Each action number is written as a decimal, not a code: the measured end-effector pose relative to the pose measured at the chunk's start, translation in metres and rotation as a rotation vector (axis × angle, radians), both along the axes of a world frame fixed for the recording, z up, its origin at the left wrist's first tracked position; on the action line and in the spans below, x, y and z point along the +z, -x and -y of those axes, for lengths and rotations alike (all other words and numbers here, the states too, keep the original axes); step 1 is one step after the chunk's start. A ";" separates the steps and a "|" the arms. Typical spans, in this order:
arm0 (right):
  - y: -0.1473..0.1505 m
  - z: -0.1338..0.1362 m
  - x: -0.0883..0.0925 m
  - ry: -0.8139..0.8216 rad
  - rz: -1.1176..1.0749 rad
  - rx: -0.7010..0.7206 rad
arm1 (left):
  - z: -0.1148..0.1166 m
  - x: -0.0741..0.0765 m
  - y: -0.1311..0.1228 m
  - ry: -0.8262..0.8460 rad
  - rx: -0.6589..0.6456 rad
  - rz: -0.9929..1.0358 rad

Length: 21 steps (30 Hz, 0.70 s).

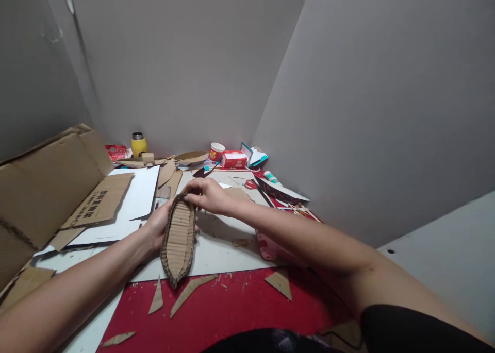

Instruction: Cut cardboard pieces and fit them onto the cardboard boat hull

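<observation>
A small boat-shaped cardboard piece (179,237), with a corrugated floor and a raised rim pointed at its near end, is held above the table. My left hand (159,224) is closed around its left side and underside; some fingertips show past its right edge. At the far end, my right hand (204,194) pinches the rim between thumb and fingers. Below the boat, a thin cardboard triangle (157,299) and a curved cardboard strip (190,292) lie on the red surface.
A large cardboard sheet (58,183) stands at the left beside white boards (135,198). Red-handled scissors (251,184), a pink object (268,247) and a dark curved piece (284,190) lie to the right. A yellow bottle (138,145), a cup (216,152) and a red box (234,159) stand at the back.
</observation>
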State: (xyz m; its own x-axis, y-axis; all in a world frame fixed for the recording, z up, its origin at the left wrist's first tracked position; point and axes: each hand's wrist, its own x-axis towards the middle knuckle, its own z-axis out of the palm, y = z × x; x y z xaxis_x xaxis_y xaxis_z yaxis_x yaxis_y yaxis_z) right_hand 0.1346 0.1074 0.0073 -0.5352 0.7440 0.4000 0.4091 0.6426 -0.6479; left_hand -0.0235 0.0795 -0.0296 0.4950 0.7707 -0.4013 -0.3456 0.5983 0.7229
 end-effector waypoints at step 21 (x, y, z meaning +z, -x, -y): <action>-0.020 0.008 -0.002 -0.079 0.063 -0.150 | 0.005 0.010 0.002 -0.477 0.257 -0.272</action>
State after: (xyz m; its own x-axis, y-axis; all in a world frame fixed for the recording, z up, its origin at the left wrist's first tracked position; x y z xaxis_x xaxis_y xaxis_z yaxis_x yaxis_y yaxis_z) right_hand 0.1541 0.0989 0.0058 -0.4470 0.7848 0.4293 0.5423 0.6194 -0.5676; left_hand -0.0259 0.0746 -0.0191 0.1972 0.9780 -0.0676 -0.2017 0.1080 0.9735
